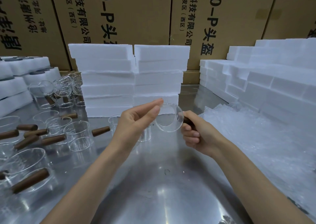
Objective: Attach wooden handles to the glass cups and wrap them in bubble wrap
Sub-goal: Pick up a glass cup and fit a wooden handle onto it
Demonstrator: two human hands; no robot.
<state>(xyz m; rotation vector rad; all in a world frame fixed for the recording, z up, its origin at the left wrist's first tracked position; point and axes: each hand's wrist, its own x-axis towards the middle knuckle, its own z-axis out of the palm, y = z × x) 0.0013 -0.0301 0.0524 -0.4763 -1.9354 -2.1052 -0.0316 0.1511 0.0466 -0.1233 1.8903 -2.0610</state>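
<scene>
A clear glass cup (168,119) is held on its side above the steel table (153,181), its mouth facing me. My right hand (196,134) grips the dark wooden handle (187,120) fixed to the cup's right side. My left hand (138,121) touches the cup's left rim with straight fingers and thumb. Sheets of bubble wrap (256,138) lie on the table to the right. Several glass cups with wooden handles (77,134) stand at the left, with loose handles (27,127) among them.
Two stacks of white foam blocks (133,80) stand behind the hands. More foam blocks (266,80) are piled at the back right and foam trays (18,80) at the far left. Printed cardboard boxes (136,13) wall off the back. Another cup (147,134) stands under my left hand.
</scene>
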